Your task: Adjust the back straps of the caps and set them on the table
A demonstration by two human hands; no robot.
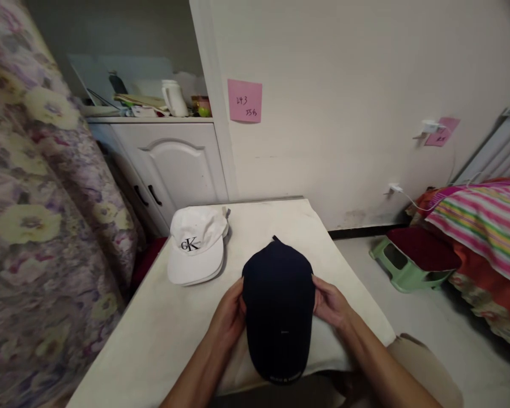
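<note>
A dark navy baseball cap (279, 306) is between my two hands over the near part of the table, its brim toward me and its back strap pointing to the wall. My left hand (230, 311) grips the cap's left edge, with some fingers hidden under it. On the opposite edge, my right hand (329, 301) pinches the cap with thumb and fingers. To the left of the navy cap, a white baseball cap (198, 243) with black letters on its front lies on the table, brim toward me, touched by neither hand.
The table (153, 345) has a pale cover and backs onto the wall. A floral curtain (34, 215) hangs at left, beside a white cabinet (176, 164). To the right stand a green stool (402, 272) and a bed with a striped cover (484, 221). A pink note (245, 101) is on the wall.
</note>
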